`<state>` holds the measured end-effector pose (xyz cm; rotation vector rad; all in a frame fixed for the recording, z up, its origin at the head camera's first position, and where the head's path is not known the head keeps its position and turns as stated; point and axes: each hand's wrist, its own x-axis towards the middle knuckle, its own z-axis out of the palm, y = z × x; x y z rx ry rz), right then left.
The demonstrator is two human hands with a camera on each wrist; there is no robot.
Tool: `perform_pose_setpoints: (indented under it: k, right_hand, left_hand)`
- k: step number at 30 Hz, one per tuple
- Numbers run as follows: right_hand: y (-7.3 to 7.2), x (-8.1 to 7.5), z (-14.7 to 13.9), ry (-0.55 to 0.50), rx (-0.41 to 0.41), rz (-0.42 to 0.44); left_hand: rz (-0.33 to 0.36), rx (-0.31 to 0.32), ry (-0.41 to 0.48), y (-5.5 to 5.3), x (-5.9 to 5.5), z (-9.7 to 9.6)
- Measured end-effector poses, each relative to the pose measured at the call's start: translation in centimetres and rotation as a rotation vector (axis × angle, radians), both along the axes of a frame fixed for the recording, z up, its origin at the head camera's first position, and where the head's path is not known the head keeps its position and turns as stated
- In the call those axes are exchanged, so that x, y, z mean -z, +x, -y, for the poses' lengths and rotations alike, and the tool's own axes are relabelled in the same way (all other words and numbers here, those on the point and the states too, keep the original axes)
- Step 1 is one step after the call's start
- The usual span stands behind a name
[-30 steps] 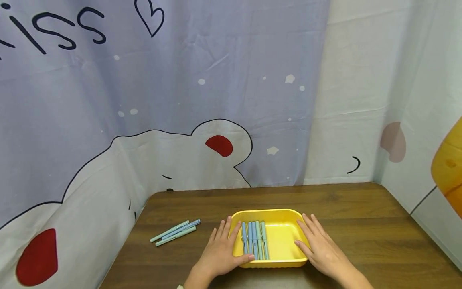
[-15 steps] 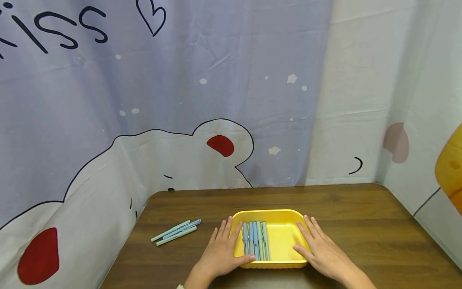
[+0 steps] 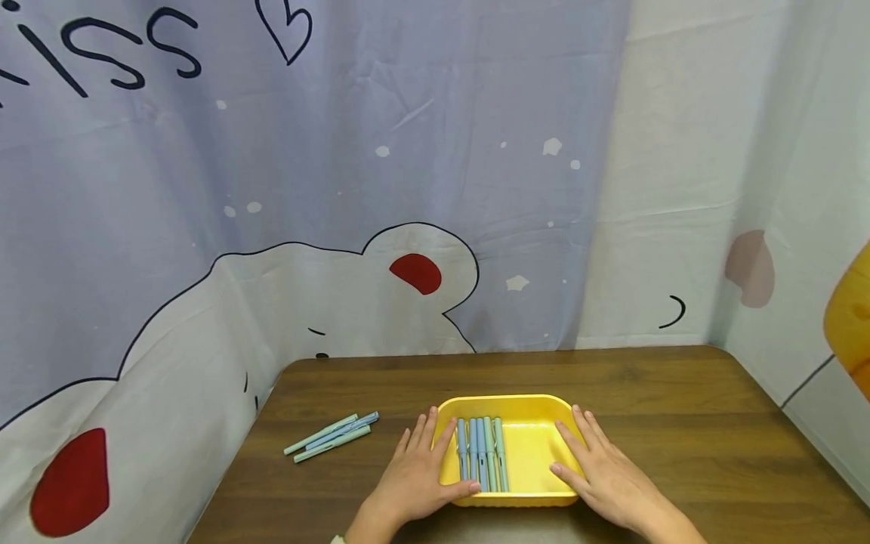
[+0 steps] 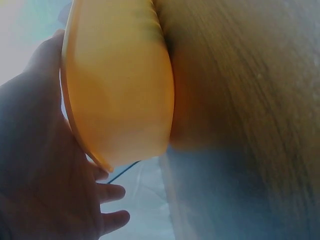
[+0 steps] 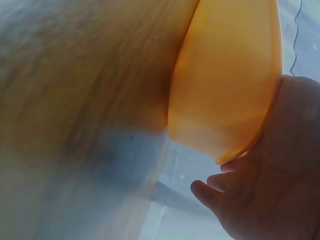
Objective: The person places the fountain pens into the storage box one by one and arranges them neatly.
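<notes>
A yellow plastic tray (image 3: 537,412) sits on the wooden table in the head view. My left hand (image 3: 418,472) rests on its left rim, fingers spread and straight, thumb along the near rim. On the opposite side my right hand (image 3: 612,476) lies over the right rim with fingers extended, its thumb reaching over the tray's inside. Several blue and green pens (image 3: 481,453) stand side by side in the tray's left half. In the left wrist view the tray's outer wall (image 4: 120,85) shows beside the hand; the right wrist view shows the wall (image 5: 225,80) likewise.
Left of the tray, several more blue and green pens (image 3: 333,437) lie in a loose pile on the table (image 3: 652,385). Behind the table hangs a printed curtain (image 3: 421,151), which also runs along the left and right sides.
The right thumb has shifted slightly left over the tray's inside. Otherwise the hands, tray and pens stay in place; the head view has drifted slightly.
</notes>
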<state>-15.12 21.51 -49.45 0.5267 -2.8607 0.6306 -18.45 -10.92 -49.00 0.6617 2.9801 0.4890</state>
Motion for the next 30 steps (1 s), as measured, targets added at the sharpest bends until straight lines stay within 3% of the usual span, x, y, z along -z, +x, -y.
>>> perform_pose_setpoints:
  k: [16, 30]
  right_hand:
    - [0.3, 0.0, 0.4, -0.018, 0.006, 0.002]
    - [0.1, -0.1, 0.3, -0.001, 0.0, -0.018]
  left_hand:
    - [-0.025, 0.027, -0.014, 0.2, -0.4, 0.5]
    - [-0.145, -0.024, -0.048, -0.2, -0.7, 5.2]
